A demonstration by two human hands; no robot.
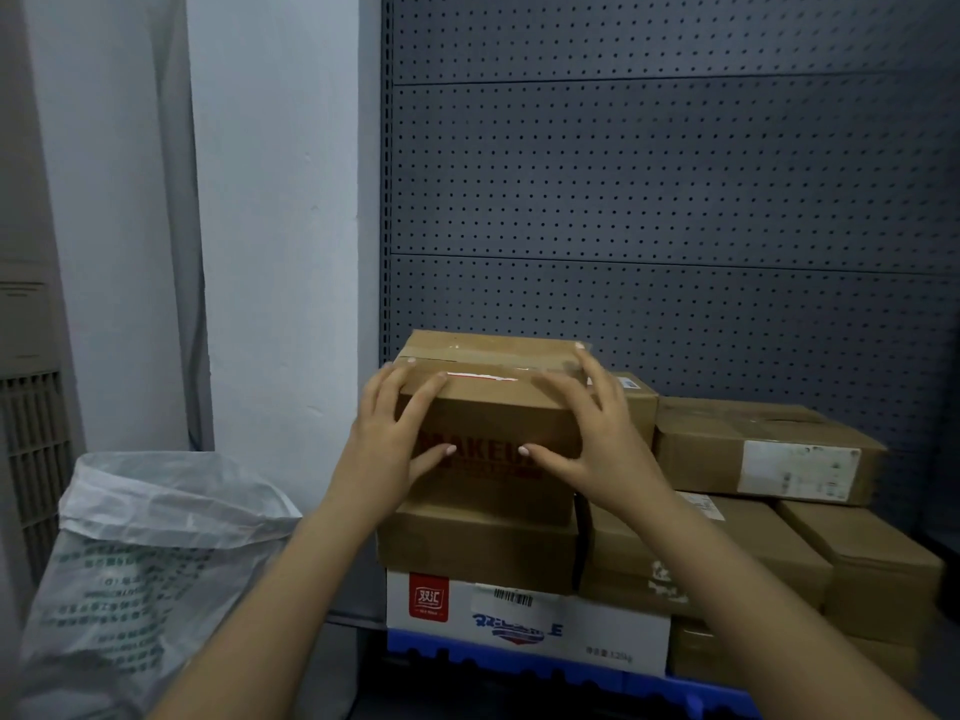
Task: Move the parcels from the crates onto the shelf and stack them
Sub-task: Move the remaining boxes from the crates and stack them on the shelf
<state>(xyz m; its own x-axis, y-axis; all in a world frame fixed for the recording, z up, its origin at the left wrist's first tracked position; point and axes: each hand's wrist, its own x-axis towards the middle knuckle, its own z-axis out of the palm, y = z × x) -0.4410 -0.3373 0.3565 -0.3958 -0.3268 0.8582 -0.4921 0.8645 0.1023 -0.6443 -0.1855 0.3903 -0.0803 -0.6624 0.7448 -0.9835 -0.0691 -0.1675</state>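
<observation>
sack left of stacked parcels

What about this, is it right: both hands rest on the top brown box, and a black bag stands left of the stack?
One slip: the head view shows the bag whitish with green print, not black. The left hand and right hand do rest on the top brown box.

The left hand and right hand press spread fingers against a taped brown cardboard parcel with red lettering, topping a plain brown box and a white printed carton, before a grey perforated back panel.
</observation>
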